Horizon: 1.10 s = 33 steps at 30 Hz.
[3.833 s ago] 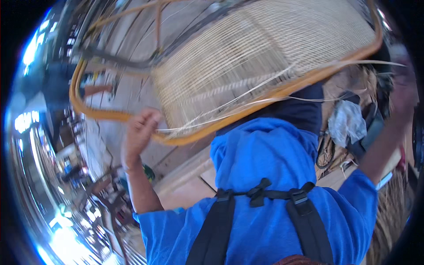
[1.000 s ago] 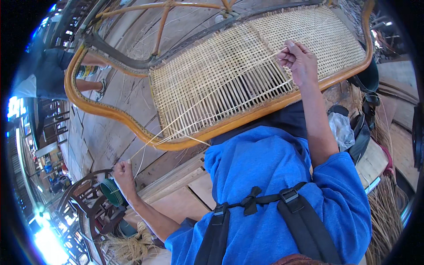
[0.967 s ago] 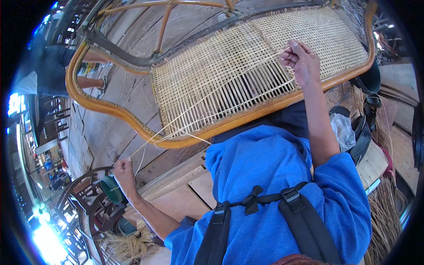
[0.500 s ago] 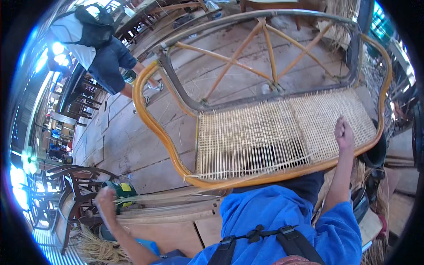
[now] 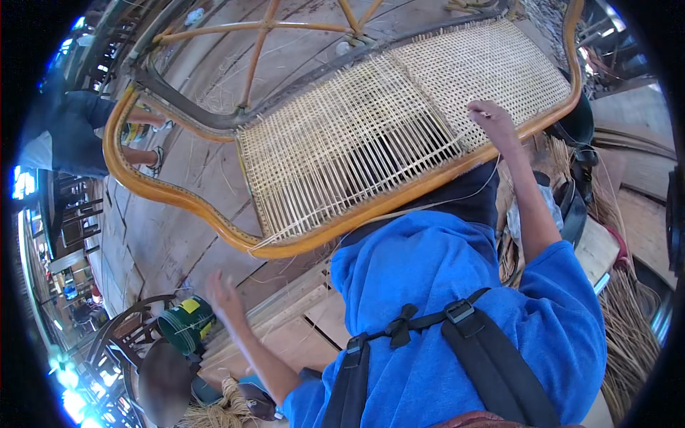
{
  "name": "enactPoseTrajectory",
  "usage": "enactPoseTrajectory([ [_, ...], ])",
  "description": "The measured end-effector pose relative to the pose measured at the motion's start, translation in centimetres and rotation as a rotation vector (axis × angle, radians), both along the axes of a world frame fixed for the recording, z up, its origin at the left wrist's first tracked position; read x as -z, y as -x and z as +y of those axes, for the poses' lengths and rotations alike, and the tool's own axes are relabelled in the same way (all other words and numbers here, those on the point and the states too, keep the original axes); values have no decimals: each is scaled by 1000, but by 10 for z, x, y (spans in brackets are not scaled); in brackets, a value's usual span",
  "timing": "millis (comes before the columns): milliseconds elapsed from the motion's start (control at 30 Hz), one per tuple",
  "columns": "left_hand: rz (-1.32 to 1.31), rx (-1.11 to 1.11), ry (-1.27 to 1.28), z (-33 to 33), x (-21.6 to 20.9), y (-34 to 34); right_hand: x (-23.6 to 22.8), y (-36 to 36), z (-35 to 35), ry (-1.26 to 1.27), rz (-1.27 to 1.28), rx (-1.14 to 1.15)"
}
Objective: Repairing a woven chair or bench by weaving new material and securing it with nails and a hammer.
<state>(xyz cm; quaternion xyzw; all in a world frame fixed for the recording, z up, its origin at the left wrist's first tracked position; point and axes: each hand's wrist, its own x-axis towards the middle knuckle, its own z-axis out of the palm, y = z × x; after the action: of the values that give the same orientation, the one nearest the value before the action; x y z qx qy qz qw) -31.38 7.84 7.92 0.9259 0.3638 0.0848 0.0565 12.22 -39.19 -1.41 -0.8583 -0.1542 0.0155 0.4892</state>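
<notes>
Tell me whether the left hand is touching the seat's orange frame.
No: floorboards show between the left hand and the orange frame.

L hand (image 5: 227, 296) is blurred, fingers indistinct. Whether R hand (image 5: 492, 123) grips anything: unclear. Bench back (image 5: 265, 26) is cut by top edge. Bkgd. person (image 5: 77, 132) smears at L rim. Plastic bag (image 5: 512, 221) is part-hidden behind R forearm (image 5: 535, 210). Dark round shape (image 5: 164, 383), lower L: too blurred to ID.
</notes>
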Motion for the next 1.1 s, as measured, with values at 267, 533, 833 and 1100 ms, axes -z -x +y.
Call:
enactPoseTrajectory([
  [267, -317, -90, 498, -28, 77, -27, 48, -1, -25, 716, 110, -481],
  [533, -192, -22, 139, -53, 58, -51, 50, -8, -30, 556, 141, -431],
  [833, 129, -12, 216, -19, 45, -63, 41, -15, -14, 743, -39, -548],
  [1100, 501, 88, 105, -9, 48, -110, 47, -54, -39, 755, 77, -431],
])
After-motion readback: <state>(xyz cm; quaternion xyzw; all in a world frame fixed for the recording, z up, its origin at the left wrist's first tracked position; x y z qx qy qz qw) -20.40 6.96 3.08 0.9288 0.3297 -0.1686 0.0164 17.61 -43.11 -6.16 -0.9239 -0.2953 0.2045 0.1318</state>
